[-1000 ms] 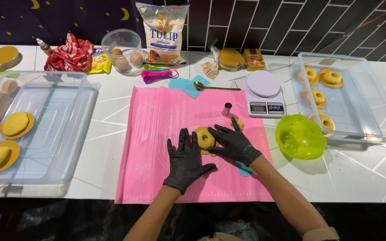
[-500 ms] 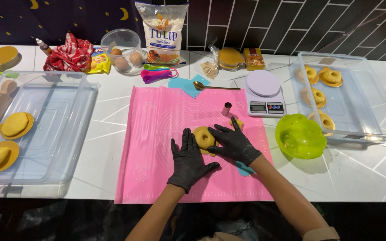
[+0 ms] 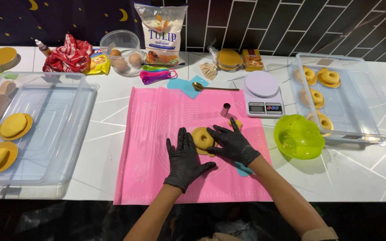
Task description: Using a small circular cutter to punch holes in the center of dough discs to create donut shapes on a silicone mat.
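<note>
Both hands stayed put: left hand (image 3: 185, 158) and right hand (image 3: 233, 143), fingers spread flat, cup the dough ring (image 3: 202, 139) on the pink mat (image 3: 157, 134).

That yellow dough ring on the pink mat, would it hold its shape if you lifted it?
Probably not well. The yellow dough ring looks soft and thin around its hole, so it would likely sag or stretch. Both gloved hands, left and right, cup it flat on the pink silicone mat, suggesting it needs support.

White tabletop (image 3: 112, 116) veined with thin grey lines; behind, dark tiled wall (image 3: 291, 27) beside navy moon-and-star cloth (image 3: 68, 13); evenly lit.
</note>
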